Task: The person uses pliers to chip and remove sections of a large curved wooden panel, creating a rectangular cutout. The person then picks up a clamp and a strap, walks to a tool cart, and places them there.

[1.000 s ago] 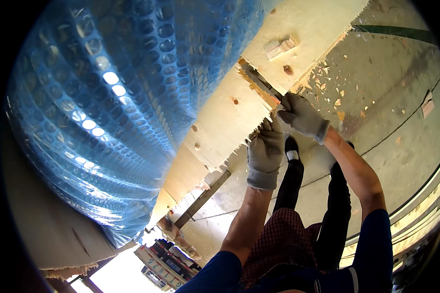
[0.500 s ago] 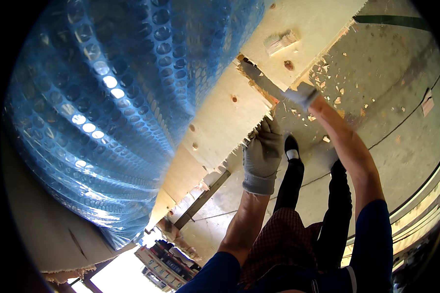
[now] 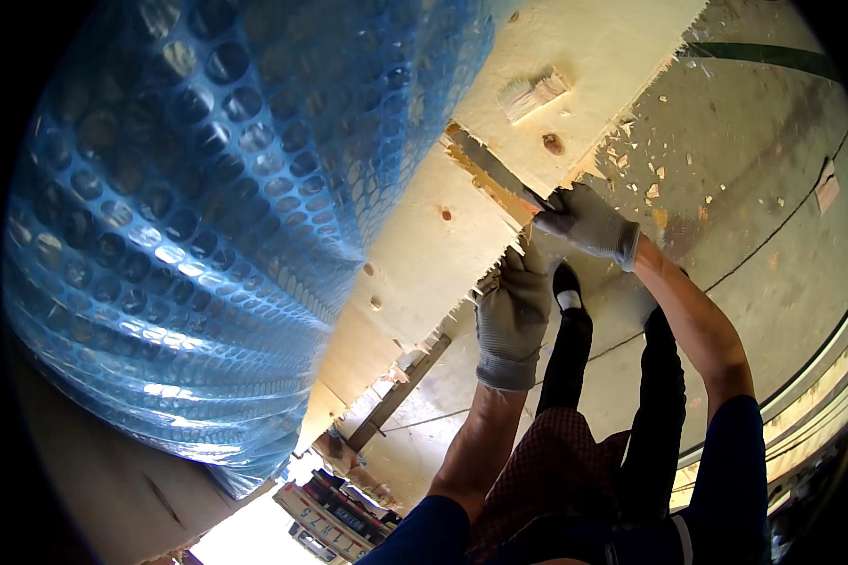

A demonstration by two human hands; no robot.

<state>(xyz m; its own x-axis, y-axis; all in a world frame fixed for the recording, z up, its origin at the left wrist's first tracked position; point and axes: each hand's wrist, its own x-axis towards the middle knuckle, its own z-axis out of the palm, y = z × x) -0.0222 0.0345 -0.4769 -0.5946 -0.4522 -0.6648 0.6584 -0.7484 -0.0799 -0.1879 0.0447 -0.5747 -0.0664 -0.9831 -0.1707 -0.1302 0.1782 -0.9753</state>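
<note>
A pale wooden panel (image 3: 443, 254) runs diagonally through the head view, its lower edge splintered. My right hand (image 3: 586, 221), in a grey work glove, is shut on a flat metal pry bar (image 3: 493, 169) whose blade lies wedged in a split of the panel. My left hand (image 3: 513, 315), also gloved, grips the panel's ragged lower edge just below the bar. A large object wrapped in blue bubble wrap (image 3: 207, 217) fills the left half, resting against the panel. My legs in dark trousers and a black shoe (image 3: 567, 287) stand under the hands.
The concrete floor (image 3: 763, 188) at right is strewn with wood chips. A wooden batten (image 3: 398, 395) lies on the floor below the panel. A small wooden block (image 3: 534, 94) is fixed to the panel's upper part. Stacked items (image 3: 334, 518) sit at the bottom.
My right hand has pushed the pry bar up along the panel's split, further from my left hand. My left hand has stayed on the panel's edge.
</note>
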